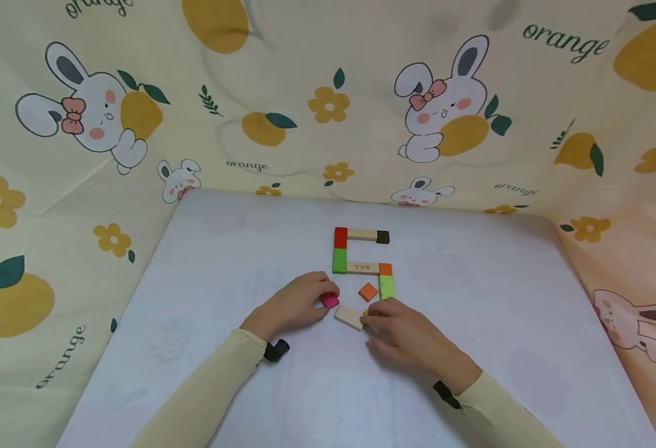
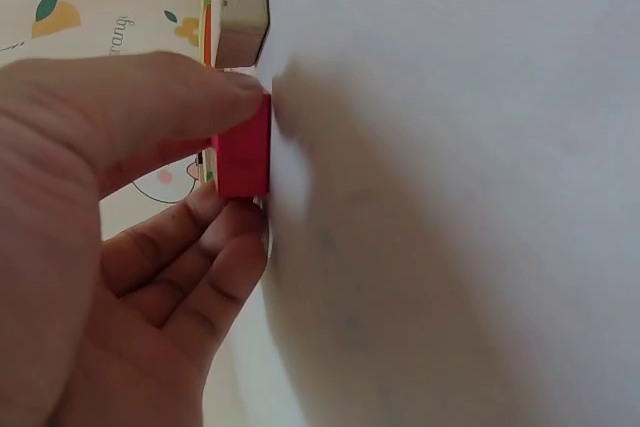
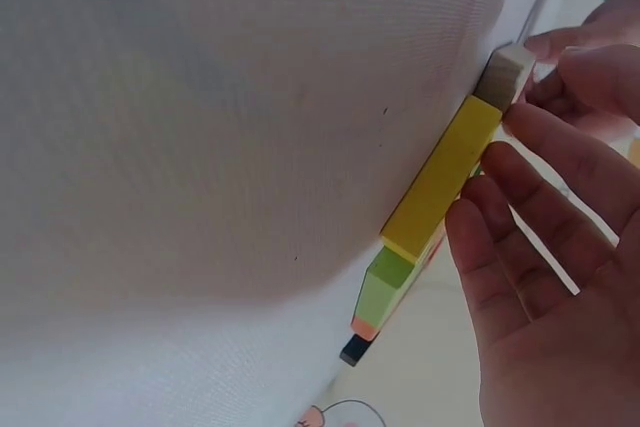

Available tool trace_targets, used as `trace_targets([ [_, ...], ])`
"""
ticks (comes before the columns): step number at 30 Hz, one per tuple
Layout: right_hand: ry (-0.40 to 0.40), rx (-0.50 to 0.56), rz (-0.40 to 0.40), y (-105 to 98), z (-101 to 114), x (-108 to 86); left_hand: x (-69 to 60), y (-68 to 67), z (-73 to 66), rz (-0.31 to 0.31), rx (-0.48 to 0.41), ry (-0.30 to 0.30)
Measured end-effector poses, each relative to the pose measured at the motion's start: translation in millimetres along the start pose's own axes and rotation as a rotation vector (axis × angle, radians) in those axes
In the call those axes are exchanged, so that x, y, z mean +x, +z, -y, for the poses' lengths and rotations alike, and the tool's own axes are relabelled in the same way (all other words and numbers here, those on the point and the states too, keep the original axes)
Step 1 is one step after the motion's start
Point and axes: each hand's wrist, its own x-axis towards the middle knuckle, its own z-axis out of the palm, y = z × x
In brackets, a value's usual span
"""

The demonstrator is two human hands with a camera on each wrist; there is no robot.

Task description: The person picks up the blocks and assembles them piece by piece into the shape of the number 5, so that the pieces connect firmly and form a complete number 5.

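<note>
My left hand [image 1: 300, 300] pinches a bright pink block [image 1: 330, 300] between thumb and fingers, low against the white table. The left wrist view shows the thumb on one side of the pink block [image 2: 243, 162] and fingertips at the other. With fairly straight fingers, my right hand [image 1: 411, 335] touches the side of a long yellow block [image 3: 442, 179], which it mostly hides from the head view. A plain wooden block [image 1: 349, 317] lies between the hands, its end by the yellow one. Just beyond sits a loose orange block [image 1: 368, 292], turned like a diamond.
Blocks form an angular line behind the hands: black [image 1: 383, 237], plain wood [image 1: 362, 234], red [image 1: 341, 238], green [image 1: 339, 261], printed wood [image 1: 362, 268], orange [image 1: 385, 269] and light green [image 1: 387, 287]. A patterned cloth [image 1: 283, 74] hangs around the white table [image 1: 473, 280].
</note>
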Motion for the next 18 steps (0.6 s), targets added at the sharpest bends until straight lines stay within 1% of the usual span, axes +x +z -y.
trace_targets([
  [5, -0.002, -0.010, -0.003, 1.2, -1.8, -0.1, -3.6, 0.5, 1.6, 0.008, -0.015, 0.008],
  [12, -0.007, -0.003, -0.005, 2.7, -3.0, -0.1, -4.8, 0.9, 0.1, 0.009, -0.032, 0.018],
  [18, -0.008, -0.011, -0.010, 3.6, -2.3, 0.0, -3.8, 1.2, -0.9, 0.021, -0.036, 0.000],
])
